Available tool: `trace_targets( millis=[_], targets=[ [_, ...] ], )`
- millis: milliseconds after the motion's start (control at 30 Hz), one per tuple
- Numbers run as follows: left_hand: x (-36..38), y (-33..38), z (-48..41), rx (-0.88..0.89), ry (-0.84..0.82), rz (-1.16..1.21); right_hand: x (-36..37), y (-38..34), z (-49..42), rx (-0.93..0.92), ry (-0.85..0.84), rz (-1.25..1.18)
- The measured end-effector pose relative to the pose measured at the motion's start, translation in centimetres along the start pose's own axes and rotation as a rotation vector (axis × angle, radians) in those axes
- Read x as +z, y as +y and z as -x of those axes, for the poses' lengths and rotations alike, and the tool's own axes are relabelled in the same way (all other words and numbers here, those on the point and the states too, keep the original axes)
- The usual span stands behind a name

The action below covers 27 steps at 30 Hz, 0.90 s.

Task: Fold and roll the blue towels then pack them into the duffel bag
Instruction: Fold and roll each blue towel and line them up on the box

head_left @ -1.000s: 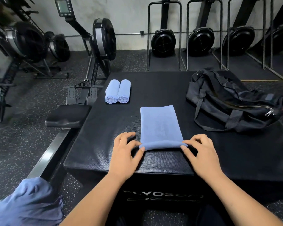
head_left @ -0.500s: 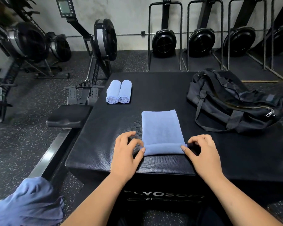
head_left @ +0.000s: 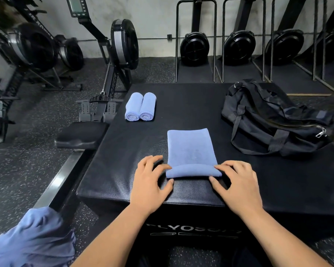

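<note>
Head view: left hand (head_left: 150, 183) and right hand (head_left: 237, 186) pinch rectangular fuzzy towel (head_left: 191, 149).

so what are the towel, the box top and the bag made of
Towel: soft blue cloth, probably microfibre or fine terry; matte, slightly fuzzy, and it bends into a roll at the near edge. Box top: black vinyl-like cover, likely over padding; fine grain with a dull sheen. Bag: black woven fabric, probably nylon or polyester; it slumps and creases, with a metal-looking zip.
</note>
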<state>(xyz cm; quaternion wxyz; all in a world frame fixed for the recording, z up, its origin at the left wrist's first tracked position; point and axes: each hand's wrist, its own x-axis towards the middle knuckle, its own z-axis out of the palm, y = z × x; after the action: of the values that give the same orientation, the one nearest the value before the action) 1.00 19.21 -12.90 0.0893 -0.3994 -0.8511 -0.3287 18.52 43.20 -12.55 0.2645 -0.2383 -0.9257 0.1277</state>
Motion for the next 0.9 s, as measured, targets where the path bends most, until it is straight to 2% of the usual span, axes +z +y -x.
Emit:
trace_targets(
  millis=[400, 667, 800, 900],
  targets=[
    [0.0, -0.7, -0.3, -0.14, -0.053, 0.176, 0.0, 1.0, -0.6, 0.16, -0.07, -0.212],
    [0.1, -0.1, -0.7, -0.192, -0.025, 0.136, -0.4, 0.6, -0.8, 0.232, -0.075, -0.276],
    [-0.1, 0.3, -0.6, -0.156, 0.035, 0.149, -0.5, 0.2, -0.6, 0.227, -0.041, -0.239],
    [-0.4, 0.5, -0.3, -0.118, 0.031, 0.17, -0.6, -0.2, -0.3, 0.153, -0.006, -0.208]
  ],
)
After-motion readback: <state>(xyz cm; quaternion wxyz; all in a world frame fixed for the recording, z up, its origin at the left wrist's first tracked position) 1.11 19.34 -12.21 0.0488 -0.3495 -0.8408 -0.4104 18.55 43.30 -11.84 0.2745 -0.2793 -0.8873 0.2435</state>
